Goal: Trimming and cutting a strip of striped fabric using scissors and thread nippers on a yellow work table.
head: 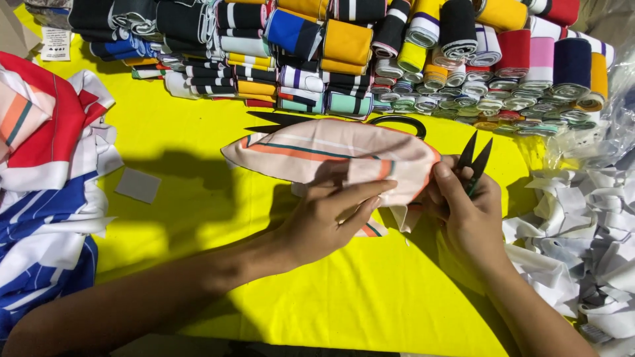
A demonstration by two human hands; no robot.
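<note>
While both hands [331, 215] [466, 211] pinch pink collar [331, 155], right grips snips [475, 162] (rolls [410, 56] behind).

Peach striped fabric piece [331, 155] flat on yellow table; black thread snips [473, 162] upright, open.

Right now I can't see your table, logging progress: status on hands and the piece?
Left hand pinching peach striped fabric piece. Right hand gripping small black snips, blades open, at its edge. Large scissors lie behind, partly covered.

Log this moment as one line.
left hand: pinning striped fabric piece | right hand: holding thread snips, blades open | surface: yellow table
</note>
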